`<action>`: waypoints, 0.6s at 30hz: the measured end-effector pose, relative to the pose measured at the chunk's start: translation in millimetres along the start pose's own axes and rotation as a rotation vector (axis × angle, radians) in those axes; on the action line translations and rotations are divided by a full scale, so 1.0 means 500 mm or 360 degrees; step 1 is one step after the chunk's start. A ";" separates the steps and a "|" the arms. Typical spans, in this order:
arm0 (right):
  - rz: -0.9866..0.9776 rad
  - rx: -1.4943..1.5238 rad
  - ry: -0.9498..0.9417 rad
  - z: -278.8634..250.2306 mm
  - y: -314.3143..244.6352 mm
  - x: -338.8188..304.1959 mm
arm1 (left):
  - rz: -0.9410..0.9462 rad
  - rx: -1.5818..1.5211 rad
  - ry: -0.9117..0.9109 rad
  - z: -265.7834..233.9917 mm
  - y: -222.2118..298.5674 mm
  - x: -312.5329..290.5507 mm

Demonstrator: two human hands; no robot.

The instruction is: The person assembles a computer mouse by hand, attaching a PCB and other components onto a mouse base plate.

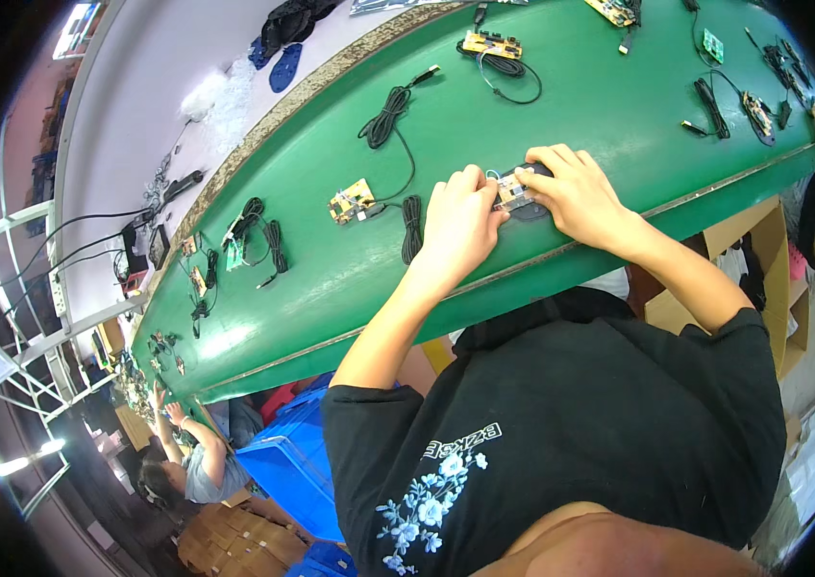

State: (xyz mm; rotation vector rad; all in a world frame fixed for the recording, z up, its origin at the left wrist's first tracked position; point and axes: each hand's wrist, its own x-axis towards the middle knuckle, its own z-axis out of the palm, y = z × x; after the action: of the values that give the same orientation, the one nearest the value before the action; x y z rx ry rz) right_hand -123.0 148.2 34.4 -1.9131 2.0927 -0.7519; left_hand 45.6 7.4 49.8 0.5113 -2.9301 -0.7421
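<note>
Near the front edge of the green table (561,106), both hands close around a small circuit board (515,189) seated on a dark, rounded base (530,213). My left hand (460,219) pinches the board's left side, fingers bent. My right hand (582,199) grips the right side, its thumb lying over the board. A thin pale wire shows at the board's upper left, and the fingers hide part of the board. Left of my left hand lie a bundled black cable (412,231) and a yellow circuit board (352,201). Farther back is a coiled black cable (385,117) with a plug.
More boards with cables lie about: a yellow one (492,44) at the back, a green one (712,45) at right, several at left. A blue crate (292,462) and cardboard box (763,260) stand below the edge. Another person (198,471) works at far left.
</note>
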 end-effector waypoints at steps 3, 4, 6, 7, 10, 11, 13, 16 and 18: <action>0.0027 0.0019 -0.0064 -0.003 -0.001 -0.004 | 0.0037 0.0204 0.0039 0.003 0.005 0.002; 0.0049 0.0025 -0.0082 -0.005 0.004 0.006 | 0.0052 0.0212 0.0058 0.003 0.000 0.004; 0.0119 0.0103 -0.0113 -0.013 0.019 0.027 | 0.0089 0.0214 -0.0010 0.002 -0.005 0.008; 0.0254 0.0232 -0.0157 -0.009 0.026 0.037 | 0.0085 0.0227 -0.0016 0.004 -0.005 0.009; 0.0441 0.0327 -0.0179 0.009 0.016 0.045 | 0.0079 0.0215 0.0030 0.011 -0.006 -0.002; 0.0447 0.0317 -0.0120 0.015 0.016 0.045 | 0.0080 0.0217 0.0038 0.012 -0.007 -0.005; 0.0452 0.0304 -0.0059 0.023 0.024 0.045 | 0.0083 0.0204 0.0057 0.012 -0.008 -0.008; 0.0373 0.0415 -0.0011 0.021 0.050 0.046 | 0.0098 0.0156 0.0096 0.009 -0.009 -0.006; 0.0457 0.0648 -0.0133 0.014 0.060 0.049 | 0.0101 0.0157 0.0070 0.008 -0.013 -0.003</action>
State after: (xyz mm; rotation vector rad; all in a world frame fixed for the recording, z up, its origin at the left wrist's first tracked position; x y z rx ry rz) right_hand -149.2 123.7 18.1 -1.3743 1.9235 -0.9261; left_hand 48.5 4.3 43.0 0.4337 -2.9377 -0.5740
